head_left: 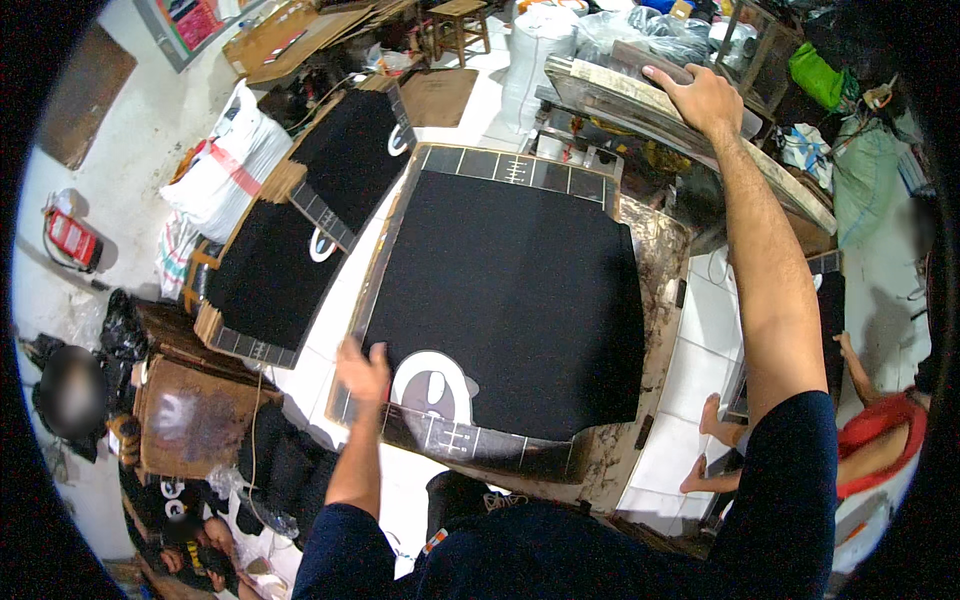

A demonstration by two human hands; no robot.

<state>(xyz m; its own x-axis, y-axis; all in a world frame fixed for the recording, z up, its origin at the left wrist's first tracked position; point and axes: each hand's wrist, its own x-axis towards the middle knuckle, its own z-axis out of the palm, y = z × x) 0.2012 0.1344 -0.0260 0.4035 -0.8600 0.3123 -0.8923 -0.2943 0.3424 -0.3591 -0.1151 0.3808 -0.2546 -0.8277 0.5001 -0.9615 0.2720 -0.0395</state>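
Note:
A black fabric panel point(510, 290) lies flat on a board point(480, 165) with white ruled lines along its far and near ends. At the panel's near left corner is a white rounded print point(432, 372) with grey parts. My left hand point(363, 374) is beside that print, at the board's left edge, thumb and fingers apart, holding nothing. Far right, a wide framed panel point(790, 175), which looks like a printing screen, stands tilted up above the table. My right hand point(704, 100) grips its upper edge, near a brown bar point(650, 65); the fingertips are partly hidden.
To the left, more boards carry black fabric panels point(275, 270) with white prints. White sacks point(225, 150), a brown-topped stand point(195, 415) and a wooden stool point(460, 25) surround them. People sit low at lower left and on the right, bare feet point(708, 420) near my table.

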